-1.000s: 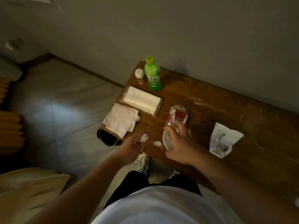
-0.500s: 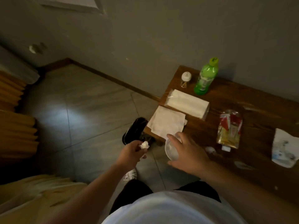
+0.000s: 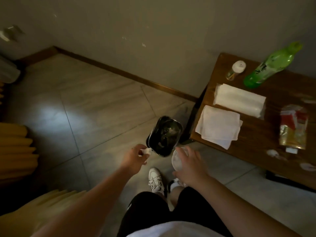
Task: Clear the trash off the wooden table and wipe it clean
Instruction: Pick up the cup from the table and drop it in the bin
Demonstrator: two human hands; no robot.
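Note:
A black-lined trash bin (image 3: 164, 135) stands on the floor at the left end of the wooden table (image 3: 256, 139). My left hand (image 3: 135, 158) pinches a small white crumpled tissue (image 3: 147, 151) just left of the bin's near rim. My right hand (image 3: 189, 164) holds a clear plastic cup (image 3: 177, 161) just right of that rim. On the table lie a red and gold snack wrapper (image 3: 293, 127), small white scraps (image 3: 272, 153) near the front edge, a folded white cloth (image 3: 218, 126), a tissue pack (image 3: 239, 100) and a green bottle (image 3: 271, 65).
A small jar with a white lid (image 3: 236, 69) stands at the table's back corner. The wall runs behind the table. Grey floor tiles spread to the left. Yellow bedding (image 3: 15, 147) lies at the far left. My white shoes (image 3: 156, 180) are below the bin.
The view has swung left and down from the table to the floor. Both hands have left the table edge and now hover by the bin, still holding the tissue and the cup.

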